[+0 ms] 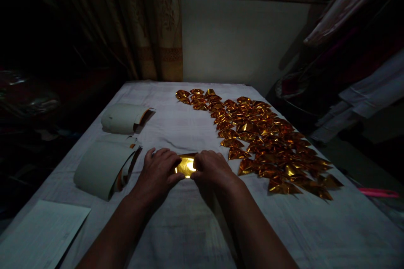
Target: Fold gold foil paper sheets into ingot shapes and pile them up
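Both your forearms stretch forward over the near part of the cloth-covered surface (pixel 179 227), slanting inward so that your hands nearly meet about midway between its left and right edges. Your left hand (pixel 160 168) is bent with its knuckles up and fingers curled, the thumb pointing right; your right hand (pixel 211 166) mirrors it, back upward, thumb pointing left. Each is closed in a pinch, thumb on the near side and fingers toward the far side, and between them you hold a shiny gold foil sheet (pixel 186 167) by its left and right ends, low over the surface; a darker strip shows along its far side, and whether its underside touches the cloth you cannot tell. Toward the left edge lie two curled grey bundles, one (pixel 118 118) nearer the far left corner, the other (pixel 93 170) closer to you, with brown and orange layers visible inside their right-hand ends. A pale flat sheet (pixel 41 233) lies nearer you by that same edge. Folded gold pieces (pixel 252 128) spread in a crowded band from near the far edge down along the right edge
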A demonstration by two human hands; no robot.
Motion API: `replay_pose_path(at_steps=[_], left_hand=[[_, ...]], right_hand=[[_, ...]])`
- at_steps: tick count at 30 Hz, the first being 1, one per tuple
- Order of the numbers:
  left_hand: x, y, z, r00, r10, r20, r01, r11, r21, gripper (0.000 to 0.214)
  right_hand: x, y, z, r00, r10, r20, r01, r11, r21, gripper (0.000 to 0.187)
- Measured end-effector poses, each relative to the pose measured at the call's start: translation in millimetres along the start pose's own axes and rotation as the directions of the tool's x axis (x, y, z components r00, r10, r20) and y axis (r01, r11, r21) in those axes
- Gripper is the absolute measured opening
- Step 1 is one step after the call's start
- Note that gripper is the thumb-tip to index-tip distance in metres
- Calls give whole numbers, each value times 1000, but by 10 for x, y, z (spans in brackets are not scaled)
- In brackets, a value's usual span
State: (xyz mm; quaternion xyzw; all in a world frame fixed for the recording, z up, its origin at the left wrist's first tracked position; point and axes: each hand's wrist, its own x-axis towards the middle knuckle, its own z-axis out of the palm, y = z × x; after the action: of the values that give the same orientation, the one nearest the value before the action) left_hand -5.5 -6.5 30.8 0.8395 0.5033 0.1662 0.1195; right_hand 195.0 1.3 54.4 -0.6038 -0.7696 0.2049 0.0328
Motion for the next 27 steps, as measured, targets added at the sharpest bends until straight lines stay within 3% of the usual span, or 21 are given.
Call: replay_pose_path(at_steps=[8, 16, 22, 27], left_hand=[[11, 50, -33, 1000, -11, 14, 11, 1000, 0, 17], [-16, 264, 174, 986, -82, -144, 102, 985, 136, 26], [-25, 58, 107, 996, -84, 3, 84, 996, 27, 23], [-50, -231, 31, 986, -74, 149, 82, 995, -49, 46]], right_hand=[[-55, 107, -107, 987, 154, 38, -155, 988, 29, 8], [-58, 83, -127, 991, 136, 8, -136, 989, 50, 8], [-73, 55, -159, 985, 165, 41, -167, 986, 29, 9], [-81, 46, -162, 987, 157, 31, -158, 987, 36, 10]])
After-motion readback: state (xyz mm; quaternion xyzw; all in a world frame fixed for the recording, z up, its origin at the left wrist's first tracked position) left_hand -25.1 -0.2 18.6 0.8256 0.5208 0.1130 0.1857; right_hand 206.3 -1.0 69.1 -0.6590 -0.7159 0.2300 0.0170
